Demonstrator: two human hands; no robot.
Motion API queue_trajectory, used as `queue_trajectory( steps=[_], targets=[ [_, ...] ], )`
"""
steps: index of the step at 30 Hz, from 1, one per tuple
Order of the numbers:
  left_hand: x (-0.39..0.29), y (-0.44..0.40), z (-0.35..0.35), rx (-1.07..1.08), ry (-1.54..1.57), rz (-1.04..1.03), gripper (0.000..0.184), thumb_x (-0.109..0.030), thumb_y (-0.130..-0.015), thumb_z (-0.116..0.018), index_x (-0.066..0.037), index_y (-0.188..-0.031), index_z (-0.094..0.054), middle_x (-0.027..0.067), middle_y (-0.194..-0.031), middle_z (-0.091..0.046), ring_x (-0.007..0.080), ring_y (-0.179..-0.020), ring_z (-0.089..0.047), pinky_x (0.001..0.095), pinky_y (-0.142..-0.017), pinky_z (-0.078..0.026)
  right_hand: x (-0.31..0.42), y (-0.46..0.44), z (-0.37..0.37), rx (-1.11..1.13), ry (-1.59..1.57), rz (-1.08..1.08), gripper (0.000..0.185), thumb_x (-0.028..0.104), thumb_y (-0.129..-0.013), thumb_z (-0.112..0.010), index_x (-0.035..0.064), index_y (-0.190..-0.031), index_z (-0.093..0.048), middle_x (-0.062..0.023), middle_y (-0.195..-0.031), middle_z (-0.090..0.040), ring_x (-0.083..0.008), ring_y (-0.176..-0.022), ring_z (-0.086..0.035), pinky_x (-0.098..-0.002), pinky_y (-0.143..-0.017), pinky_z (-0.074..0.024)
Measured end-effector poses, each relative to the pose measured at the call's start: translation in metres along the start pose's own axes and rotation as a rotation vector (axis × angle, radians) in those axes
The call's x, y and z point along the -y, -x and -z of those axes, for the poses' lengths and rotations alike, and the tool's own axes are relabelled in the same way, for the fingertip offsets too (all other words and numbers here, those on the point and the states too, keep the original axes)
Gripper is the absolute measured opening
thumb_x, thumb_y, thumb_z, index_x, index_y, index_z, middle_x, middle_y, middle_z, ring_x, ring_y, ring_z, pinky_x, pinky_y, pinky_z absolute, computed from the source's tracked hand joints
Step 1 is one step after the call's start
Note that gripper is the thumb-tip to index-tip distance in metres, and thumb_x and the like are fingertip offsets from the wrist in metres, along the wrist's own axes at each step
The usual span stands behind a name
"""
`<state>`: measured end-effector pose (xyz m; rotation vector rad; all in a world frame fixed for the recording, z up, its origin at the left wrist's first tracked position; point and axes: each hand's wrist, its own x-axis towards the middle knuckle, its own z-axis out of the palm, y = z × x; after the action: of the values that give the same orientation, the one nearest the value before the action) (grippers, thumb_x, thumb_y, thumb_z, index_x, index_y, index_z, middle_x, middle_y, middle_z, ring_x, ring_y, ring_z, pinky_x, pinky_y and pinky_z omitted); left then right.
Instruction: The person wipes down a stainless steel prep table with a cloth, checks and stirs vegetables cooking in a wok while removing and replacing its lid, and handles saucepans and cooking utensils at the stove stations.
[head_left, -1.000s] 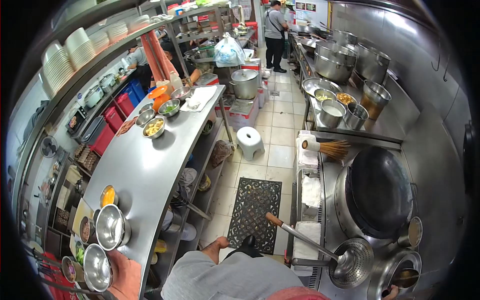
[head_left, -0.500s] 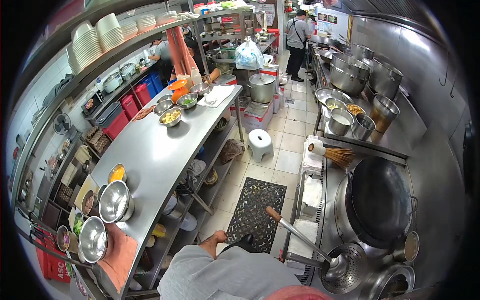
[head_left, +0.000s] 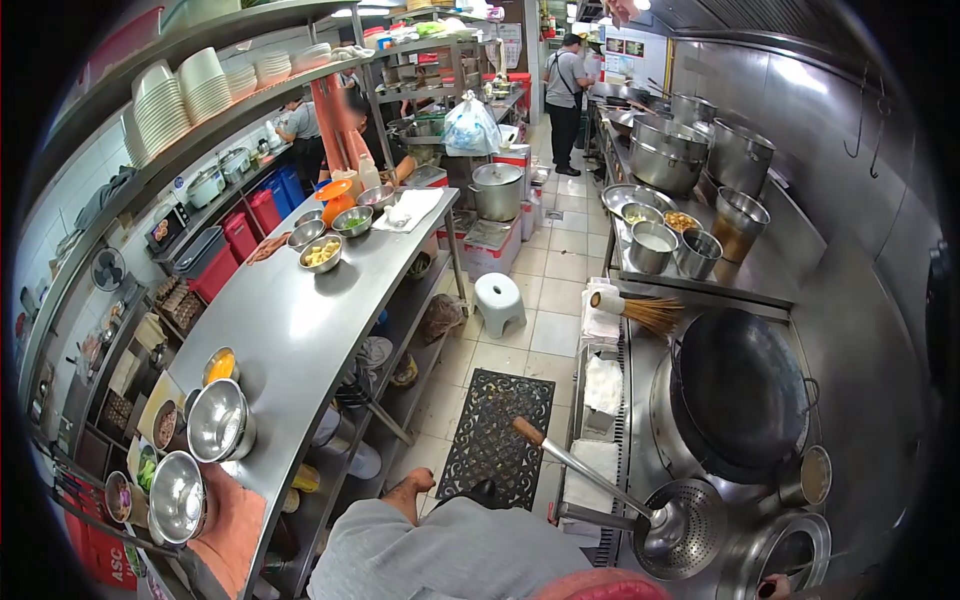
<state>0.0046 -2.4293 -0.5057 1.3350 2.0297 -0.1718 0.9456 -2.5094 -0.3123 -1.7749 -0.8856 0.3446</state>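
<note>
My left hand (head_left: 417,482) hangs low beside my grey shirt, above the floor near the dark patterned mat (head_left: 497,430). Its fingers look curled in, and nothing shows in them. I cannot identify my right hand in view. On the stove side, nearest my body, a steel ladle (head_left: 662,527) with a wooden-ended handle rests across a perforated strainer (head_left: 690,535). Beyond them sits a large black wok (head_left: 738,390). A lidded-looking steel pot (head_left: 788,560) stands at the bottom right, with a small brownish shape at its edge that I cannot make out.
On the left steel table (head_left: 290,340) stand metal bowls (head_left: 222,418), some with chopped food. A bamboo brush (head_left: 645,308) lies by the wok. A white stool (head_left: 499,303) stands in the aisle. Large pots (head_left: 668,150) line the far right; a co-worker (head_left: 568,95) stands beyond.
My view has turned slightly right, so most things sit further left. A pinkish, hand-like shape shows at the top edge, and a brownish shape at the bottom-right pot. My left hand stays low.
</note>
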Motion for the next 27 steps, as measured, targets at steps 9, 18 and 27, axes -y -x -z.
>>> queue_trajectory(
  steps=[9,18,27],
  targets=[
    [-0.036,-0.026,0.016,-0.033,-0.051,-0.141,0.032,-0.023,-0.068,-0.055,-0.006,-0.091,-0.067,0.0177,-0.094,-0.064,0.0306,-0.09,-0.061,0.0377,-0.081,-0.048,-0.003,0.027,0.004,0.116,-0.097,0.156,0.012,-0.003,-0.066,-0.051,-0.0026,-0.075,-0.059,-0.0114,-0.072,-0.058,-0.0213,-0.065,-0.053,-0.031,-0.057,-0.0456],
    [-0.052,-0.019,0.042,0.071,-0.039,-0.149,0.036,-0.022,-0.068,-0.059,-0.006,-0.1,-0.063,0.0153,-0.101,-0.062,0.0295,-0.096,-0.059,0.0358,-0.085,-0.046,0.042,0.055,-0.028,-0.075,-0.29,0.198,0.009,-0.004,-0.065,-0.05,-0.0044,-0.07,-0.057,-0.012,-0.068,-0.057,-0.0215,-0.063,-0.053,-0.0303,-0.054,-0.0449],
    [-0.042,-0.041,0.029,-0.008,-0.045,-0.185,0.036,-0.023,-0.067,-0.057,-0.008,-0.1,-0.064,0.0137,-0.099,-0.064,0.0286,-0.094,-0.06,0.0365,-0.083,-0.048,0.112,0.073,-0.022,-0.162,-0.661,0.088,0.006,-0.001,-0.065,-0.051,-0.0039,-0.062,-0.055,-0.012,-0.064,-0.056,-0.021,-0.059,-0.052,-0.0294,-0.054,-0.0446]
  ],
)
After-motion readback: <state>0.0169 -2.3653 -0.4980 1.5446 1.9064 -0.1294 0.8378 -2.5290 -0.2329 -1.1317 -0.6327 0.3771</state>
